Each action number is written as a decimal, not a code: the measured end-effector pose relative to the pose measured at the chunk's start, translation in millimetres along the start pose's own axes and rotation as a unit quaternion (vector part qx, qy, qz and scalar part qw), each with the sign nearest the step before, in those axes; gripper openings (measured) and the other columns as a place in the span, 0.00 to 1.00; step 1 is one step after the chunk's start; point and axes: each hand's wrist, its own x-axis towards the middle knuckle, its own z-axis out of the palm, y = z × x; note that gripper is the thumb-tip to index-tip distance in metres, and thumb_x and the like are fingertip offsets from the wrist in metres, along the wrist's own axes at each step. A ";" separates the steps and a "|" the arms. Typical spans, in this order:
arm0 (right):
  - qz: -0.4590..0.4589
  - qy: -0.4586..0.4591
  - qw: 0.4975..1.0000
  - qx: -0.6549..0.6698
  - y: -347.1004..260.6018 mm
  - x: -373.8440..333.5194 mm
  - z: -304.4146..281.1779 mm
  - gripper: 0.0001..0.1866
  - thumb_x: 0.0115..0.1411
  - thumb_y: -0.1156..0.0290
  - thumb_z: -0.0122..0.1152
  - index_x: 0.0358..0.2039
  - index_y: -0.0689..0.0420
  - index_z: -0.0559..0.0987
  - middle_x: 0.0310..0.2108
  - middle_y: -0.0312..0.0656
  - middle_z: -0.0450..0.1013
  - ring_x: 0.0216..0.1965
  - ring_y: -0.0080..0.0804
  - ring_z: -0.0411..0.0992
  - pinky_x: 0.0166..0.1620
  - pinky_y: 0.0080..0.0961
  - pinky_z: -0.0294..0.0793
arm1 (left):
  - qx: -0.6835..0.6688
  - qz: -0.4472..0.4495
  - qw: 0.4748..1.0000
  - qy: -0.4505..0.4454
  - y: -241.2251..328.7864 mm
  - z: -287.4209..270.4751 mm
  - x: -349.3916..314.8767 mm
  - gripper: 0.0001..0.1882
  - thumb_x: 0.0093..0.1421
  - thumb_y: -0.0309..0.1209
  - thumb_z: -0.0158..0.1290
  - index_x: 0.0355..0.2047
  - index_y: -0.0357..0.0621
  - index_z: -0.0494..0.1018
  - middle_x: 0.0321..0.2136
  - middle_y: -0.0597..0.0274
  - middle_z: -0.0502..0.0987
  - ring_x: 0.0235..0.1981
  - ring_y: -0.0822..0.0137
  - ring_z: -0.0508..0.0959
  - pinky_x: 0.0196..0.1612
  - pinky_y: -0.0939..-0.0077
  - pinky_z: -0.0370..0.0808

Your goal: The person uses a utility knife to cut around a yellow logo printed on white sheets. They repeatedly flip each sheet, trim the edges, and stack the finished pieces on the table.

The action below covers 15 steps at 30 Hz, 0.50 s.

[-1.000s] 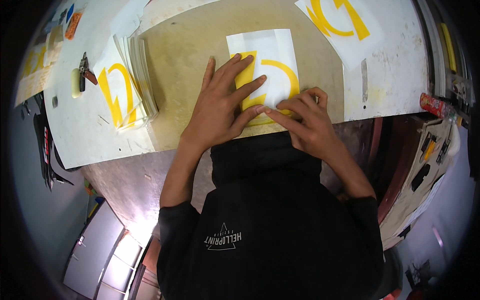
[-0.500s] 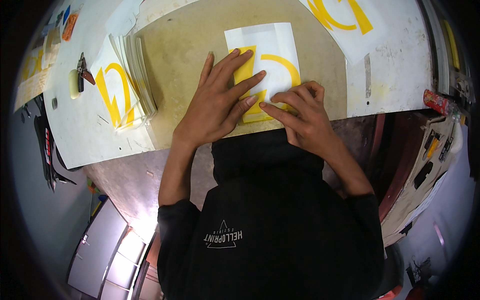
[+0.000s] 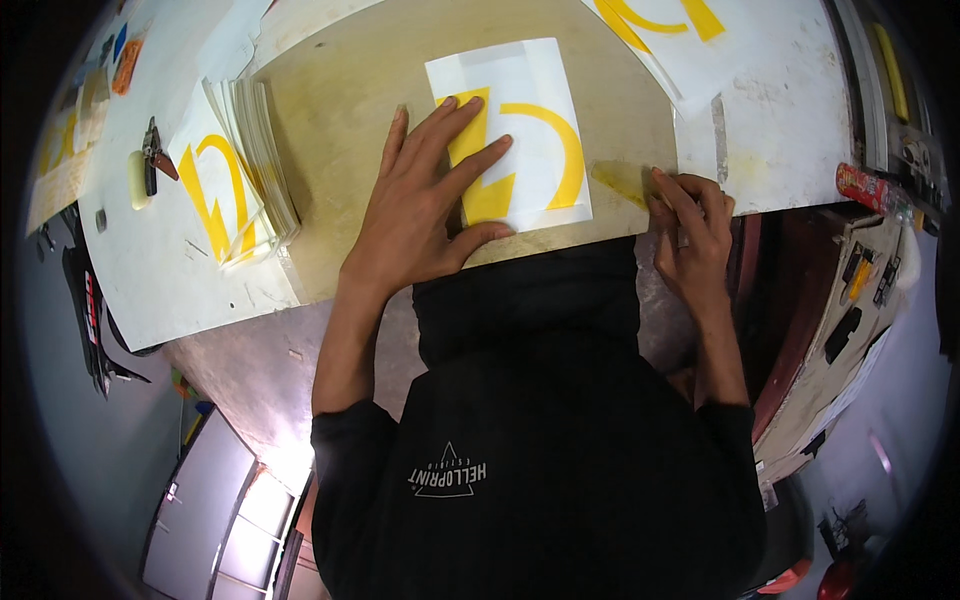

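A white paper bag (image 3: 540,75) with bold yellow shapes lies flat on the tan board in front of me, its lower edge close to the table's front edge. My left hand (image 3: 415,205) rests on the bag's left side, fingers spread and thumb near the bottom corner. To the right, at the front edge of the board, my right hand (image 3: 695,235) pinches the end of a flat, translucent yellow strip (image 3: 618,182). The strip lies on or just over the board, apart from the bag, and its exact kind is unclear.
A thick stack of similar bags (image 3: 215,205) stands left, beside pliers-like cutters (image 3: 155,160) and a pale yellow rounded piece (image 3: 138,180). More printed paper (image 3: 665,45) lies at the far right. A red can-like item (image 3: 862,187) sits at the table's right edge.
My right hand has moved right, off the bag's lower edge, taking the yellow strip with it. My left hand stays on the bag. The whole view has shifted slightly.
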 end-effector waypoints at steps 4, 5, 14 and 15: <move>0.107 0.048 0.991 0.067 -11.8 -14.2 0.7 0.17 0.63 0.81 0.64 0.53 0.58 0.83 0.44 0.46 0.76 0.41 0.40 0.75 0.46 0.33 0.74 | 0.014 -0.017 1.000 0.020 5.0 3.8 0.3 0.38 0.54 0.48 0.70 0.64 0.56 0.75 0.73 0.49 0.60 0.75 0.45 0.57 0.77 0.36 0.43; 0.125 0.059 0.987 0.081 -12.7 -14.9 -1.0 0.17 0.64 0.81 0.64 0.53 0.59 0.83 0.44 0.47 0.76 0.41 0.41 0.75 0.45 0.33 0.75 | 0.020 -0.020 0.999 0.023 6.1 4.6 -0.9 0.37 0.54 0.47 0.70 0.64 0.55 0.76 0.74 0.49 0.60 0.76 0.45 0.57 0.77 0.36 0.43; 0.109 0.122 0.966 -0.199 18.7 1.5 -8.7 0.20 0.66 0.71 0.66 0.57 0.62 0.79 0.49 0.49 0.75 0.51 0.44 0.73 0.59 0.43 0.65 | -0.074 0.009 0.991 0.111 50.3 41.7 -11.0 0.22 0.57 0.29 0.68 0.53 0.47 0.81 0.35 0.57 0.76 0.39 0.56 0.76 0.49 0.60 0.71; 0.095 0.137 0.968 -0.186 17.8 8.3 -7.4 0.21 0.66 0.69 0.67 0.57 0.62 0.79 0.50 0.49 0.75 0.53 0.44 0.72 0.60 0.44 0.63 | -0.100 0.019 0.984 0.147 49.8 34.8 -6.2 0.17 0.61 0.23 0.64 0.51 0.43 0.82 0.33 0.57 0.76 0.37 0.60 0.76 0.46 0.67 0.72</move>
